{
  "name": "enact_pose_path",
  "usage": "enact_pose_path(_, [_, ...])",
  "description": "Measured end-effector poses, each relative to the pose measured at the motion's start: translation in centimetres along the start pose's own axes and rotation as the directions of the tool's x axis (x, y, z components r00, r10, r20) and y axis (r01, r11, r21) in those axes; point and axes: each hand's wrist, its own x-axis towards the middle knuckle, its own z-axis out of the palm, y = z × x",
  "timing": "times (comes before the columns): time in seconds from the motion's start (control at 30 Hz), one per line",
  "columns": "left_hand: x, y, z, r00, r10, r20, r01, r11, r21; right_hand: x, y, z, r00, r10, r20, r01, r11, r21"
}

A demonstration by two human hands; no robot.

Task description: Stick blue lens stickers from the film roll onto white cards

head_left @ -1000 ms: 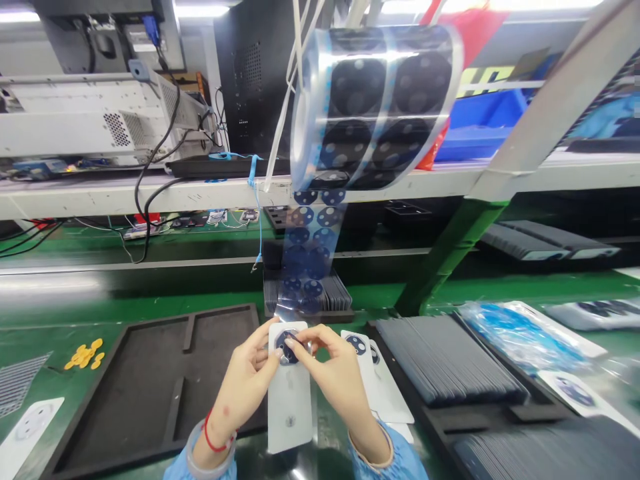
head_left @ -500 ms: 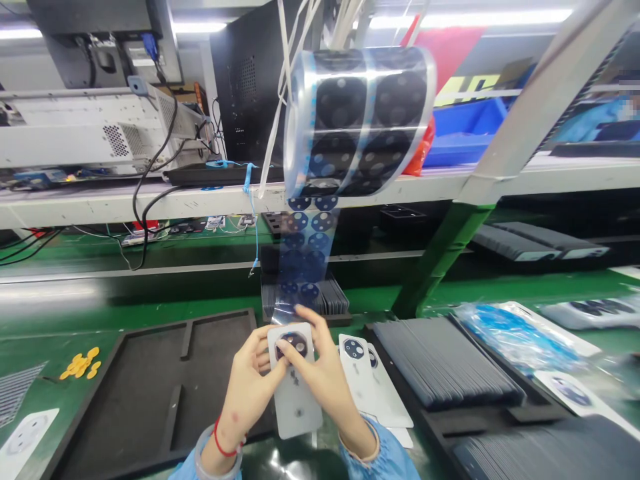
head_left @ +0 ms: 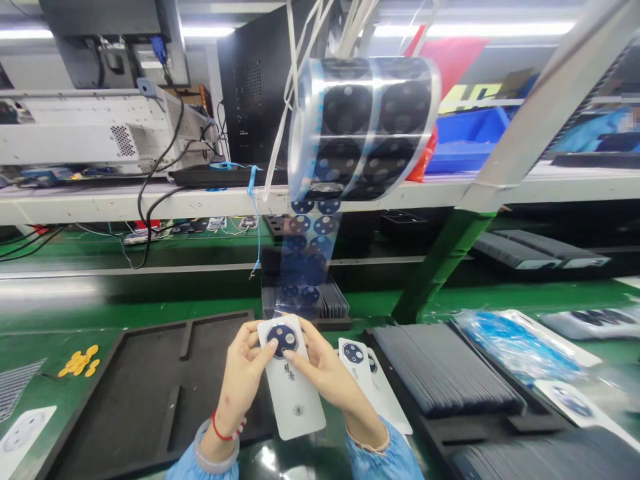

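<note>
Both hands clamp a white rectangular phone back cover (head_left: pixel 291 383) with a round dark camera ring: left hand (head_left: pixel 243 383) along its left edge, right hand (head_left: pixel 325 377) along its right, above the green counter's (head_left: pixel 65 320) near edge.

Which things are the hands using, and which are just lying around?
In use: left hand, right hand, white cover, round blue sticker on it, sticker roll hanging above.
Lying about: yellow bits, black tray, blue bag, spare covers.

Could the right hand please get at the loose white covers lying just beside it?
Probably yes: the loose covers lie right beside the right hand with nothing between, though it is busy holding the white cover.
</note>
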Motion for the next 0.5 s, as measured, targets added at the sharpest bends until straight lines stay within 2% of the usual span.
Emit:
enact_pose_path(0.1, [0.3, -0.2, -0.2, 1.000, 0.003, -0.003, -0.003, 1.000, 0.010, 0.5, 0.4, 0.6, 0.990, -0.010, -0.139, -0.008, 0.992, -0.125])
enact_pose_path(0.17, [0.6, -0.4, -0.5, 0.999, 0.029, -0.035, -0.028, 0.999, 0.041, 0.7, 0.9, 1.3, 0.966, -0.063, -0.253, -0.019, 0.951, -0.308])
enact_pose_path(0.23, [1.0, -0.7, -0.9, 0.993, 0.067, -0.094, -0.060, 0.995, 0.078, 0.5, 1.6, 2.3, 0.947, -0.153, -0.282, -0.025, 0.841, -0.540])
enact_pose_path(0.3, [1.5, -1.1, -1.2, 0.985, 0.087, -0.146, -0.070, 0.990, 0.122, -0.1, 2.6, 3.3, 0.944, -0.247, -0.220, 0.003, 0.670, -0.742])
enact_pose_path(0.37, [1.9, -1.3, -1.4, 0.992, 0.063, -0.106, -0.044, 0.985, 0.169, -1.3, 3.9, 3.5, 0.932, -0.332, -0.146, 0.052, 0.523, -0.851])
enact_pose_path(0.43, [1.9, -1.1, -1.5, 0.999, 0.036, -0.016, -0.032, 0.978, 0.205, -2.9, 5.5, 2.4, 0.901, -0.409, -0.146, 0.056, 0.442, -0.895])
enact_pose_path(0.5, [1.3, -0.6, -1.7, 0.995, 0.103, -0.003, -0.098, 0.957, 0.272, -4.7, 7.4, -0.1, 0.863, -0.455, -0.217, -0.023, 0.396, -0.918])
